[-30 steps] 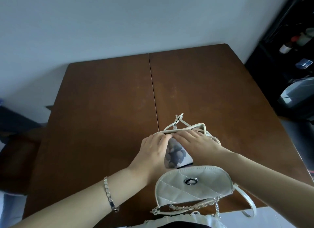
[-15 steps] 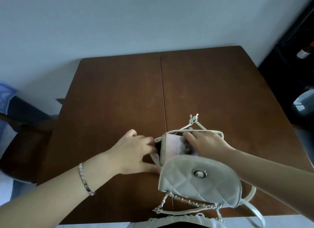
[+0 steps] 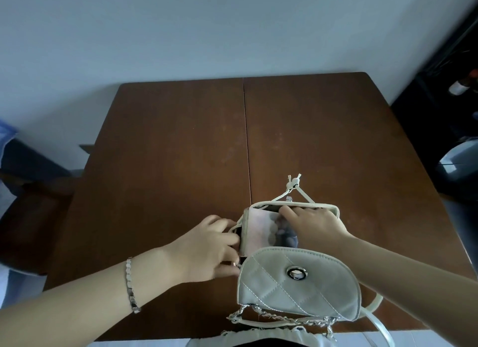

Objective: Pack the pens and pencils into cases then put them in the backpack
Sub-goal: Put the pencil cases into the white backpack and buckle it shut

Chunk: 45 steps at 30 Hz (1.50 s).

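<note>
Broadly, the brown wooden desk [image 3: 168,165] is bare apart from a small cream quilted backpack [image 3: 297,289], which sits near its front edge at about five o'clock from the desk's middle, flap folded toward the wearer. Its leatherette looks soft and light, so the mouth will sag shut unless a hand holds the rim [image 3: 333,209] apart; the rim edge seems the best place to grip. A pale printed pencil case [image 3: 261,230] stands half inside the opening, at twelve o'clock from the flap. It looks like thin, floppy fabric, probably light, best pushed from its top edge. The right hand [image 3: 313,223] lies curled over the case's top and the rim, fingers bent and pressing. The left hand [image 3: 204,248] pinches the bag's nine-o'clock side, fingers closed on it.
</note>
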### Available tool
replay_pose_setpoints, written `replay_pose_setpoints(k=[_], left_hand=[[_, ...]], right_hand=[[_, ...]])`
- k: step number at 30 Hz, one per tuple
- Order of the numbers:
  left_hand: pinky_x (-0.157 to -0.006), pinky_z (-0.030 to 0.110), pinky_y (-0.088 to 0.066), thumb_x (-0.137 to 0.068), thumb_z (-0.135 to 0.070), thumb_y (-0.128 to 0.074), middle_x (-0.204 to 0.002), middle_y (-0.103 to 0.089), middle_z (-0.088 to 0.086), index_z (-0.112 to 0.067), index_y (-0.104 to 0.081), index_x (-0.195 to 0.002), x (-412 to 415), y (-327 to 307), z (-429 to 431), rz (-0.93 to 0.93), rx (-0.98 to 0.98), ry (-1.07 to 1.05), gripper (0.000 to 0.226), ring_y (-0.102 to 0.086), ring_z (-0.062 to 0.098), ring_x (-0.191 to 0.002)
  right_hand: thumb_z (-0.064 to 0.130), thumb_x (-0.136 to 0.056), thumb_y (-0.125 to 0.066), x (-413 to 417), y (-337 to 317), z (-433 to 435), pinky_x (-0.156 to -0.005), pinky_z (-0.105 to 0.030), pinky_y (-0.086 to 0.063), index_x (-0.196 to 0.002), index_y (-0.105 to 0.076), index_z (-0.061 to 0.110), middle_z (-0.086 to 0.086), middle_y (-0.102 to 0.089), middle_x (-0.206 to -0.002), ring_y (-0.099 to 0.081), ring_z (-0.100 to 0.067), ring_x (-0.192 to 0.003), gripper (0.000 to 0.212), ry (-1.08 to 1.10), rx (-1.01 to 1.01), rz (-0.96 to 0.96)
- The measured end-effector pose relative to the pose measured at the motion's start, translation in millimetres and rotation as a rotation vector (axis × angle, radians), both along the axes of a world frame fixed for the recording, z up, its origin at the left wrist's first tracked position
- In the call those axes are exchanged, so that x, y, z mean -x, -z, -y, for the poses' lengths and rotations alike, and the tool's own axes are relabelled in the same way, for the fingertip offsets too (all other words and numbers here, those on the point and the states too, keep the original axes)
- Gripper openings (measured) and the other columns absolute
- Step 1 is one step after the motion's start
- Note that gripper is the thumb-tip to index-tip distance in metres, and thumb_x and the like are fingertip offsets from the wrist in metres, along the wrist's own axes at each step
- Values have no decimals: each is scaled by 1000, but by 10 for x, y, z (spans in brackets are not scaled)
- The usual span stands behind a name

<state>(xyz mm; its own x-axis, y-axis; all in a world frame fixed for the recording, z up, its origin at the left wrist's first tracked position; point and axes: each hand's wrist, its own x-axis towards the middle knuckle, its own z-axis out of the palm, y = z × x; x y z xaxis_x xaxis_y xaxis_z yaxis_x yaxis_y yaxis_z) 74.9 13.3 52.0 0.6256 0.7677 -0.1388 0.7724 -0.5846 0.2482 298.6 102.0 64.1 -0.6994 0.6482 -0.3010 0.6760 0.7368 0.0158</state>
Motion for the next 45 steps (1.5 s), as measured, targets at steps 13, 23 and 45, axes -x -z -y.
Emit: replay_pose_setpoints(k=[13,23,45], left_hand=[[-86,46,-52,-77,-69,-27,-88,-72,-16,-29,-74,-74,38,-77,-15,-263,-79,-41,62,-65,17,-106],[-113,41,-17,-69,-76,-48,-133,-51,-8,-30,-12,-149,-119,-316,-182,-328,240,-314,99,-35,15,-129],[-89,41,-41,-75,-59,-25,-102,-60,-10,-20,-68,-87,-108,-78,-103,-43,220,-252,59,-42,20,-119]], right_hand=[[67,-56,-69,44,-21,214,-68,-27,-33,-120,-38,27,6,-59,-112,-58,-21,-98,81,172,252,-111],[65,-75,-54,108,69,99,-53,-19,-28,-63,-38,37,21,-48,-61,-44,7,-61,34,351,536,-263],[55,-74,-67,287,240,120,-104,-30,-29,-145,-22,13,-4,-42,-139,-40,-21,-130,94,44,221,-218]])
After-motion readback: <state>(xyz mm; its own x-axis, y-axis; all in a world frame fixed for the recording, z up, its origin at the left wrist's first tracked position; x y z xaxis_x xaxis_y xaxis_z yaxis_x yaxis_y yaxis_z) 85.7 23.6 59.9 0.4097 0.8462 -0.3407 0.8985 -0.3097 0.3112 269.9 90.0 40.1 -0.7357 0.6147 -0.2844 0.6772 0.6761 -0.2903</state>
